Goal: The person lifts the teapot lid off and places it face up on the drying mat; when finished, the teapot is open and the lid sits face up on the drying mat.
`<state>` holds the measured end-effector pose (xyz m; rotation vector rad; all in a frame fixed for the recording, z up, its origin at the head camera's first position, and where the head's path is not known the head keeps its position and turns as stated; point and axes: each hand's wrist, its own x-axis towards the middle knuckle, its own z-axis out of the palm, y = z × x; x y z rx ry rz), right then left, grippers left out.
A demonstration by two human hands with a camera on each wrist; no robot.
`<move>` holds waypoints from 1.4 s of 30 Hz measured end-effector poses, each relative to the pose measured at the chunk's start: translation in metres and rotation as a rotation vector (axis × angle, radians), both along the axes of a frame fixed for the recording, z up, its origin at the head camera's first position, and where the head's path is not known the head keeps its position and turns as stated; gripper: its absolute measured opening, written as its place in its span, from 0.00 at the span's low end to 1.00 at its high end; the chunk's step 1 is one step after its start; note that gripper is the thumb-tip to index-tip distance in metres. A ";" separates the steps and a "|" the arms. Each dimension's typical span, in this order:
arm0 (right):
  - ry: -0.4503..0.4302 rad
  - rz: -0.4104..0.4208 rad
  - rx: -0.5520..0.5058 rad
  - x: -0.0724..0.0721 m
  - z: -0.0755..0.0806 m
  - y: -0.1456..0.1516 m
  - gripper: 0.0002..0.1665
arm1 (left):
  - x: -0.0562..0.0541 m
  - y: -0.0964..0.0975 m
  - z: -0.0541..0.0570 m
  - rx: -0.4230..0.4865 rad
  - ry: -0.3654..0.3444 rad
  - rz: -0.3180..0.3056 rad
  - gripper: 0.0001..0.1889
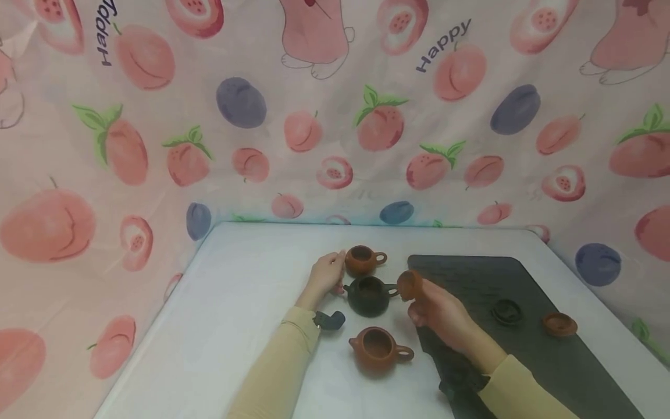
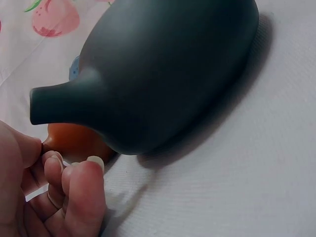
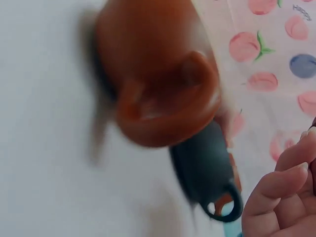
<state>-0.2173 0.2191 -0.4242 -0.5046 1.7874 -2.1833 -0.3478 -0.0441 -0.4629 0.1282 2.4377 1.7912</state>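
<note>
Three lidless teapots stand in a column on the white table. At the far end is a small brown teapot (image 1: 361,262), whose spout tip my left hand (image 1: 327,274) pinches between thumb and finger. Just nearer sits a black teapot (image 1: 368,298), which looms large in the left wrist view. Closest to me is another brown teapot (image 1: 377,352), blurred in the right wrist view. My right hand (image 1: 445,314) holds up a small brown teapot lid (image 1: 410,285) beside the black teapot's handle, its hollow side facing left. Only its edge shows in the right wrist view.
A dark tray (image 1: 466,279) lies on the right of the table. On it are a black lid (image 1: 506,312) and, near its right edge, a brown lid (image 1: 559,325). Fruit-printed cloth (image 1: 314,192) hangs behind the table and along its sides.
</note>
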 end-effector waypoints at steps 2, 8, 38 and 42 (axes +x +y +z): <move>-0.008 0.031 -0.023 0.007 -0.006 0.008 0.23 | 0.001 -0.001 -0.001 -0.006 -0.004 0.009 0.25; -0.030 0.152 -0.179 0.027 -0.023 0.039 0.28 | 0.001 -0.005 -0.006 -0.012 -0.015 0.019 0.26; -0.325 0.284 -0.755 0.043 -0.039 0.094 0.35 | -0.004 -0.001 0.001 -0.021 -0.016 0.004 0.25; -0.351 0.199 -0.684 0.043 -0.038 0.096 0.35 | -0.004 -0.001 0.001 -0.021 -0.020 0.003 0.26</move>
